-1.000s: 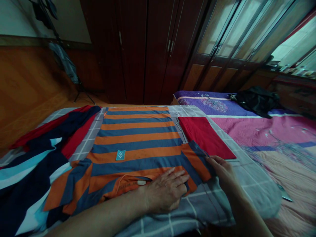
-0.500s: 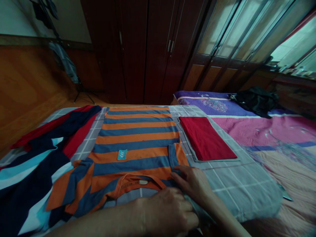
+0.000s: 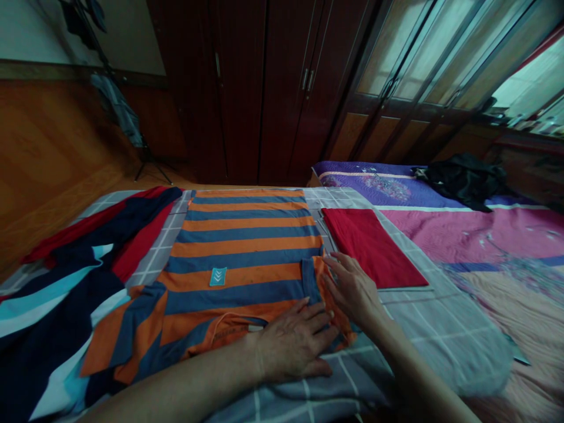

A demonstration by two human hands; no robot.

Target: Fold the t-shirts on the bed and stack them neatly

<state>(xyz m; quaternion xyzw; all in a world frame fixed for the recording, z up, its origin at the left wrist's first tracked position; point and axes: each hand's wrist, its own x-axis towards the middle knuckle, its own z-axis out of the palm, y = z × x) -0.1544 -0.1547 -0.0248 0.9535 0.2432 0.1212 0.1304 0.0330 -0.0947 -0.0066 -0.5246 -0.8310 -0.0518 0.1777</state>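
An orange and blue-grey striped T-shirt lies spread on a grey checked cloth, its collar toward me and a small light-blue patch on the chest. My left hand rests flat near the collar and right shoulder, fingers spread, covering part of the neckline. At the shirt's right side, my right hand touches the sleeve, which lies turned inward over the body. Its fingers are stretched out and hold nothing that I can make out. The left sleeve lies out to the side.
Right of the shirt is a folded red garment. A heap of navy, red and light-blue clothes lies on the left. Beyond are a dark wardrobe, a clothes stand and a patterned bed cover with a black garment.
My left hand has gone from closed near the shoulder to flat and spread on it. The right hand has moved up along the sleeve. The shirt's right shoulder now lies flatter and further right.
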